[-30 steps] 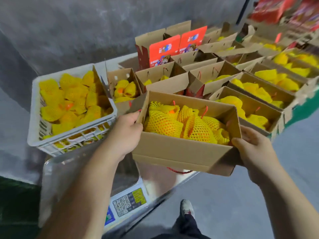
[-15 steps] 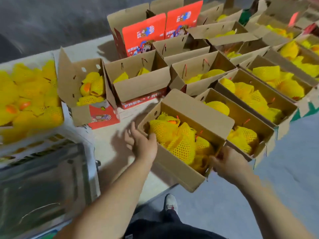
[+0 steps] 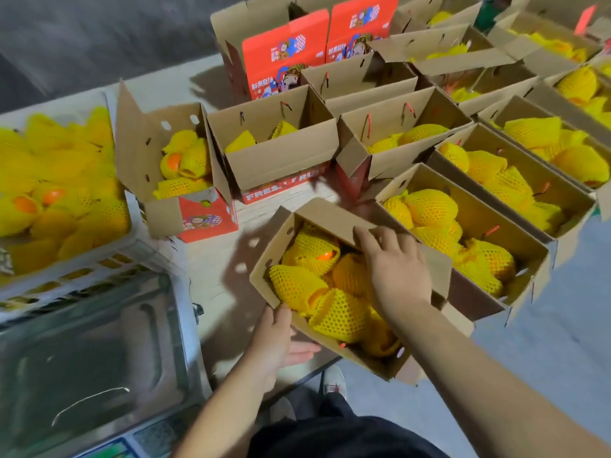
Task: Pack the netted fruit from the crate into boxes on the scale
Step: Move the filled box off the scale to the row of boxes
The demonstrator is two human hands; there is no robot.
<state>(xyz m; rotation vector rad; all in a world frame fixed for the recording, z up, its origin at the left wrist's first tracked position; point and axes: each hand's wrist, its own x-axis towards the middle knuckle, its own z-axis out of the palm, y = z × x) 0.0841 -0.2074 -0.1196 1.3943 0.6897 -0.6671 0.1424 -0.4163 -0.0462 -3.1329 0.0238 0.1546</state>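
An open cardboard box (image 3: 358,356) packed with yellow-netted fruit (image 3: 294,285) rests tilted on the table near its front edge. My left hand (image 3: 274,338) grips the box's near left corner, thumb on the rim and fingers along the outside. My right hand (image 3: 396,269) lies palm down over the box top, fingers spread on the far flap (image 3: 330,216), holding nothing. The white crate (image 3: 99,259) at the left is heaped with netted fruit (image 3: 66,193). The scale's metal pan (image 3: 89,358) at the lower left has no box on it.
Several open boxes of netted fruit crowd the table right of and behind the held box, the nearest one (image 3: 476,302) touching it. A partly filled box (image 3: 185,160) stands beside the crate. Tall red printed boxes (image 3: 284,57) stand at the back. My shoe (image 3: 334,381) shows below the table edge.
The box went from above the scale to the right and down onto the table beside the other boxes. My right hand left the box's end and now lies over its top.
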